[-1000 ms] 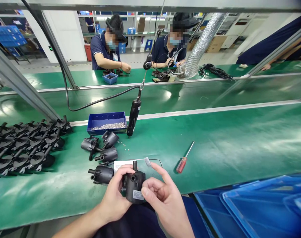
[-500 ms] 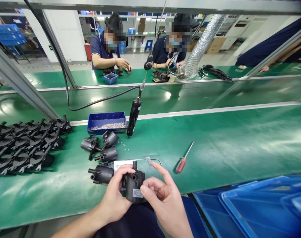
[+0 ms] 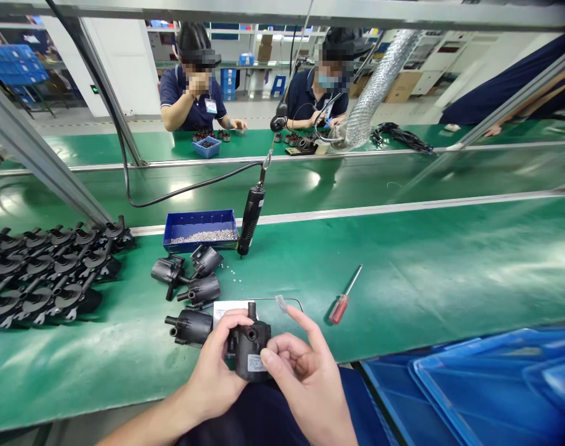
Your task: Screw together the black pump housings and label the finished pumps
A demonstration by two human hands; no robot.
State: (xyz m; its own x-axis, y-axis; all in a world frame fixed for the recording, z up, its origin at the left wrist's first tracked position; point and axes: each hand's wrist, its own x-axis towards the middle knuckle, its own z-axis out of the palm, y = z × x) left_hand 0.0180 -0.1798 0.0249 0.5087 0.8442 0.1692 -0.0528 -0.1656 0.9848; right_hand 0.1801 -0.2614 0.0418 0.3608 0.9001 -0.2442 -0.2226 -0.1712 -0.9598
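The left hand (image 3: 220, 365) grips a black housing (image 3: 251, 342) above the near edge of the counter (image 3: 403, 266), its spout pointing away from the wearer. The right hand (image 3: 308, 371) clasps nothing: its thumb meets the right edge of the label (image 3: 256, 363) on the housing's wall, while its outstretched index fingertip carries a loose label (image 3: 281, 303). The step looks like pressing the first label flat; that calls for a firm left grip, so the round wall cannot roll, and thumb pressure worked from the middle out to each edge, leaving no lifted corner. The index finger is best held well off the housing, or the loose label may stick askew. Another housing (image 3: 192, 326) lies just beyond the left hand; the screwdriver (image 3: 341, 308) rests well apart to the right, leaving the right hand elbow room.
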